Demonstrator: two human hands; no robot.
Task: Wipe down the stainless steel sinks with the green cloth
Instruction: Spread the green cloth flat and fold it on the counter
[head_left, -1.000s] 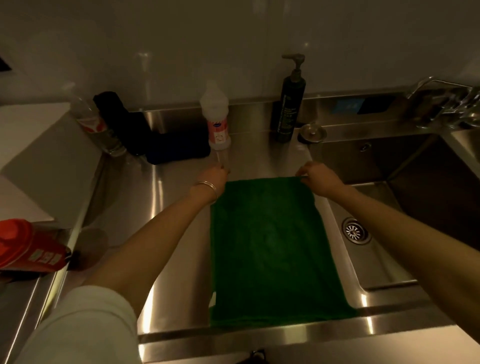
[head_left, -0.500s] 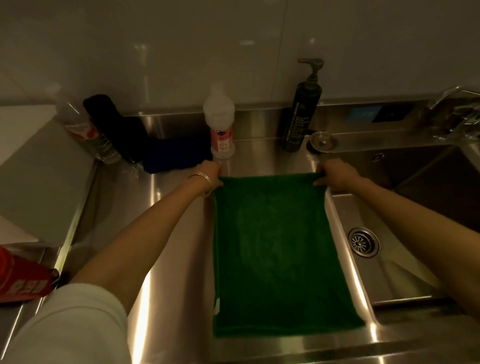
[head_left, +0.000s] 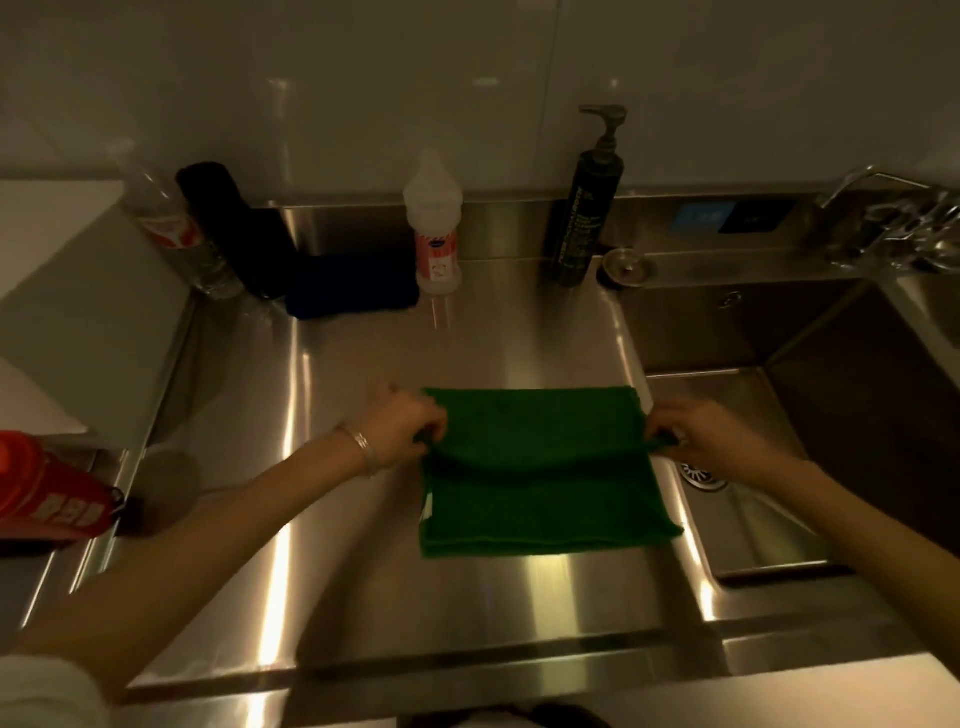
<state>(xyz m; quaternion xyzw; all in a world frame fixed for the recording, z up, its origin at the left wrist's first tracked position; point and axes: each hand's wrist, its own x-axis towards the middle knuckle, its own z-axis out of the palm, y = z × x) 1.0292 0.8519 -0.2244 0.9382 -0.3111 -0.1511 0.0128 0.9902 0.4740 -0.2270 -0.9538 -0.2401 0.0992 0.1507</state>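
Both hands pinch the green cloth (head_left: 540, 483) by its corners, left hand (head_left: 402, 426) and right hand (head_left: 701, 436), apparently folding it.

1. Two forearms in view, both bare from wrist back toward the elbow.
2. Left hand (head_left: 402, 426): bare, no glove, no ring discernible in the dim light.
3. Left wrist carries a thin bangle (head_left: 362, 448), pale metallic, silver-toned, catching a little light; plain band, no charm or clasp made out.
4. Left upper arm ends in a rolled or pushed-up sleeve (head_left: 49, 693) at the bottom-left corner of the view; light fabric, whitish to pale grey, soft-looking, no print or cuff detail legible.
5. Right hand (head_left: 709, 441): bare, no glove, no jewellery visible on the wrist.
6. Right arm: no sleeve visible.
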